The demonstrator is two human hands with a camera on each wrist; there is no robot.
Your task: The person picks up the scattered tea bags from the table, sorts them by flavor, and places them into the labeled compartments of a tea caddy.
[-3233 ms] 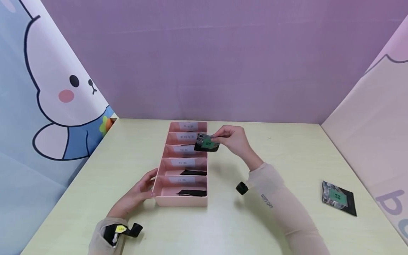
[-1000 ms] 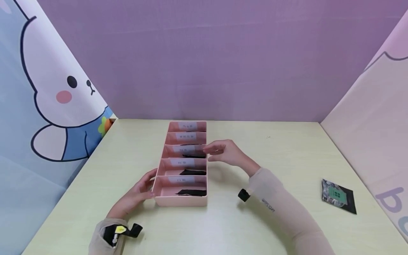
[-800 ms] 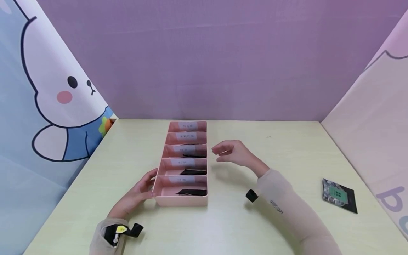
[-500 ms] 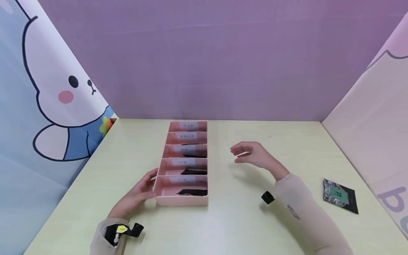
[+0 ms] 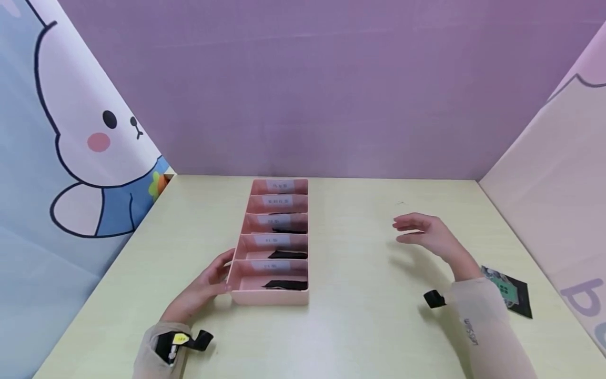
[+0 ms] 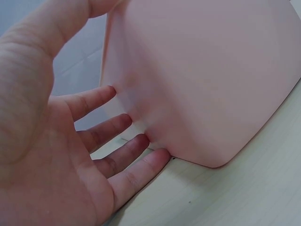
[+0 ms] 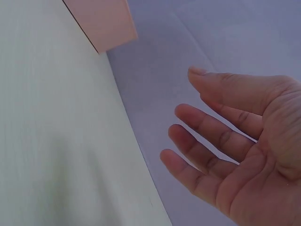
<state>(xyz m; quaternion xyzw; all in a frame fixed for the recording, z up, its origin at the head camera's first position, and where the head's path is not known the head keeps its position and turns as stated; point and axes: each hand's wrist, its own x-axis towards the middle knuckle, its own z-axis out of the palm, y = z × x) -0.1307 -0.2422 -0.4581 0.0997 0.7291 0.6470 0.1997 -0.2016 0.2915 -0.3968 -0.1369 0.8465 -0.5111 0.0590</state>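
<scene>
The left hand (image 5: pixel 204 287) rests against the near left corner of a long pink divided box (image 5: pixel 270 298). In the left wrist view its fairly straight fingers (image 6: pixel 134 176) touch the pink wall, with the thumb up by the edge. Black sachets lie in the box: one in the nearest compartment (image 5: pixel 286 285), one in the second (image 5: pixel 289 255), one partly hidden in the third (image 5: pixel 290 231). To the right of the box, the right hand (image 5: pixel 433 234) hovers above the table with loosely bent fingers and nothing in them. Behind its forearm lies a black sachet (image 5: pixel 521 299) with a green label.
White labels with writing mark the compartments; the contents of the farthest ones are hard to see. The pale table (image 5: pixel 352 326) ends at a purple backdrop (image 5: pixel 331 95). A cartoon-printed sheet (image 5: pixel 80 158) stands at the left, a pale sheet (image 5: pixel 568 173) at the right.
The right hand earlier pinched a green-labelled sachet over the box; that sachet left its fingers, and a black edge shows in the third compartment. The empty hand moved right. The left hand stayed.
</scene>
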